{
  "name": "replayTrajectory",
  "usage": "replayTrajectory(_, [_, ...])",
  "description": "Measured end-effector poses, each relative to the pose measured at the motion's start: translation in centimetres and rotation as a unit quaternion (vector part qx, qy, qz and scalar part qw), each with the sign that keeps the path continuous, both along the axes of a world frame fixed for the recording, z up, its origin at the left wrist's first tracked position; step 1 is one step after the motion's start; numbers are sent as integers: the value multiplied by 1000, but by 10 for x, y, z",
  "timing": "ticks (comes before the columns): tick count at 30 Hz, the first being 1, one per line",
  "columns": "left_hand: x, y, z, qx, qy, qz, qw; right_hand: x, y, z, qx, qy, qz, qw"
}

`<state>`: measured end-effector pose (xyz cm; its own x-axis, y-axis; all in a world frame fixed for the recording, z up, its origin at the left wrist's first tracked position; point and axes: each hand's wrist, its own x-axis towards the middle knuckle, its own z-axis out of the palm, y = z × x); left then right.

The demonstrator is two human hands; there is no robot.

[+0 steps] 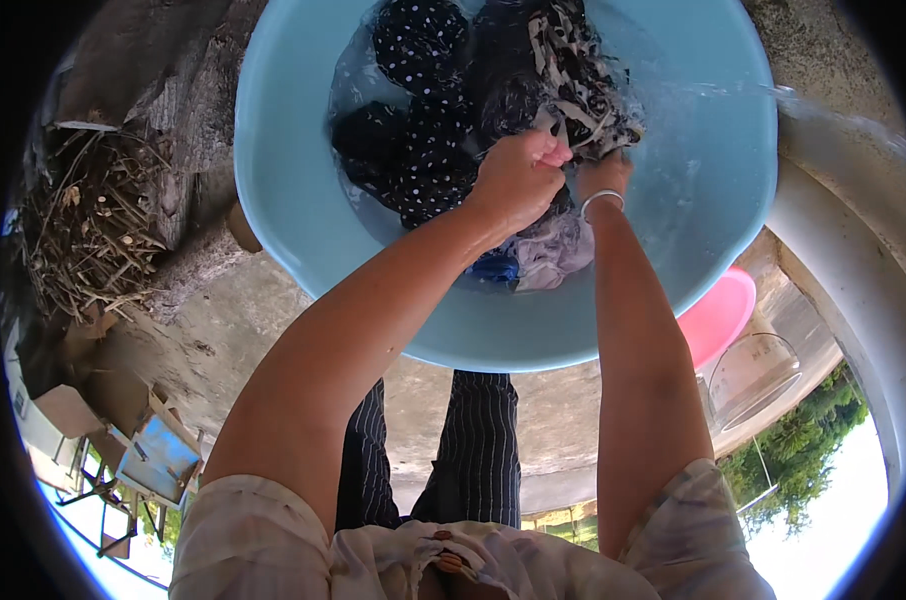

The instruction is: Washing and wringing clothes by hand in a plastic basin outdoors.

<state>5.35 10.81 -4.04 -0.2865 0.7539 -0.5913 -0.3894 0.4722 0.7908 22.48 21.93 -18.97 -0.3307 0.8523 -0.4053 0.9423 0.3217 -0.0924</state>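
Observation:
A large light-blue plastic basin (288, 225) holds water and wet clothes in front of me. My left hand (524, 178) is closed in a fist on a pale edge of a black-and-white patterned garment (573, 71). Close beside it, my right hand (605, 178), with a silver bangle (601, 201) at the wrist, grips the lower end of the same garment; its fingers are mostly hidden. Black cloth with white dots (430, 142) lies in the water to the left. Below my hands are a pale lilac cloth (554, 255) and a blue cloth (496, 268).
A stream of water (835, 116) enters over the basin's right side. Beyond the lower right rim are a pink basin (723, 311) and a clear container (753, 379). Bundled twigs (93, 225) lie left, above stacked furniture (157, 457). A pale curved ledge (835, 217) runs along the right.

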Motion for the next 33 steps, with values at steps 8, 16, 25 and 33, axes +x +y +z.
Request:
replayTrajectory(8, [2, -15, 10, -115, -181, 37, 976, 1, 17, 61, -95, 231, -137, 958])
replayTrajectory(16, [-18, 4, 17, 16, -456, 171, 873, -82, -94, 279, -254, 512, 74, 817])
replayTrajectory(25, [-3, 32, 50, 26, -415, 243, 876, -117, -31, 235, 55, 401, -20, 914])
replayTrajectory(33, [13, 65, 71, 142, 201, -198, 949, 17, 19, 157, -362, 547, -376, 654])
